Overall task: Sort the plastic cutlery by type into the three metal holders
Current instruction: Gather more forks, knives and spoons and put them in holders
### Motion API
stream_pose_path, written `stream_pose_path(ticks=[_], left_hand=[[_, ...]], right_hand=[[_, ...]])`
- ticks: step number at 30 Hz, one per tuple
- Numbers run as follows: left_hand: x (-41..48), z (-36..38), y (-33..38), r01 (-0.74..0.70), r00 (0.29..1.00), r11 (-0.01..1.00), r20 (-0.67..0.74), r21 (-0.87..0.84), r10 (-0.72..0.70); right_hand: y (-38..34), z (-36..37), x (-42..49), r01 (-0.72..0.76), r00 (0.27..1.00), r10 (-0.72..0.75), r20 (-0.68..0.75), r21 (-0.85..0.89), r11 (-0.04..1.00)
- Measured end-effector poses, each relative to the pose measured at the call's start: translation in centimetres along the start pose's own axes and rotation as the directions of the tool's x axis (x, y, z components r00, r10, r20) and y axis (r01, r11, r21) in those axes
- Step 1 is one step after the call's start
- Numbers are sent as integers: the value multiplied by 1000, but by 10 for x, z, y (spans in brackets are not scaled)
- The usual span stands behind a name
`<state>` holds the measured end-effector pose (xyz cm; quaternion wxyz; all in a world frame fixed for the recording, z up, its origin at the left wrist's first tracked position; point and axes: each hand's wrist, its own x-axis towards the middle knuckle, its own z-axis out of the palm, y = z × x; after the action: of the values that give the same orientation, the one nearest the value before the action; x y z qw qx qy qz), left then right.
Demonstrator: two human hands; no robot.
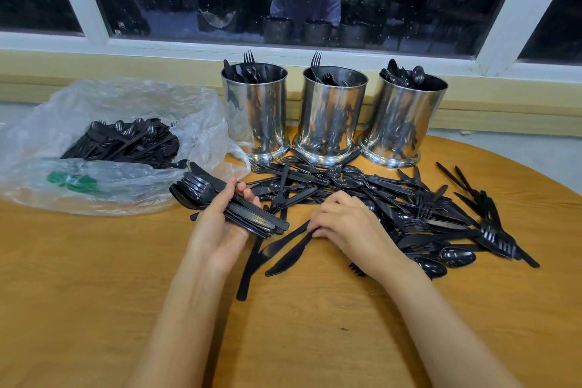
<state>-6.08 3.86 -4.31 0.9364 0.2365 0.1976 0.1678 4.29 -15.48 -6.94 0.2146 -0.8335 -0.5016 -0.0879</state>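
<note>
Three shiny metal holders stand in a row at the back of the table: the left holder, the middle holder and the right holder, each with black cutlery sticking out. A pile of black plastic cutlery lies spread in front of them. My left hand grips a bundle of black cutlery, its heads pointing left. My right hand lies on the pile's near edge and pinches the handle of a black knife lying on the table.
A crumpled clear plastic bag with more black cutlery in it lies at the left. The round wooden table ends near a wall and window sill behind the holders. A person's reflection shows in the dark window.
</note>
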Motion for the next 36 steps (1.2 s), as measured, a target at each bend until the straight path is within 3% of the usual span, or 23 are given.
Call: stream_pose_path(ticks=[4,7,10,16,20,25,31,36], left_hand=[[2,-2,0,-13,1000,1000,-5,18,13],[3,-2,-3,-36,999,998,6,60,36],[-1,1,-9,-74,997,990,27,122,71],[-5,7,-23,-78,996,966,54,248,66],[-14,14,-30,-56,995,944,96,324,26],[-16,16,-29,-35,997,947,75,318,12],[-11,10,-15,-153,988,937,26,314,153],[-9,6,-11,-169,985,928,12,331,175]], right_hand=[[0,-8,-2,71,980,-52,-190,97,993],[-13,-10,0,-29,923,167,-347,372,928],[-29,-9,5,-152,868,401,-292,612,776],[-54,-8,11,-194,829,531,-174,801,566],[-59,-1,11,-235,805,561,-190,767,597],[-67,6,11,-241,870,472,-139,715,656],[-32,-8,6,-266,891,391,-232,431,862],[-7,-8,-5,-298,953,290,88,102,949]])
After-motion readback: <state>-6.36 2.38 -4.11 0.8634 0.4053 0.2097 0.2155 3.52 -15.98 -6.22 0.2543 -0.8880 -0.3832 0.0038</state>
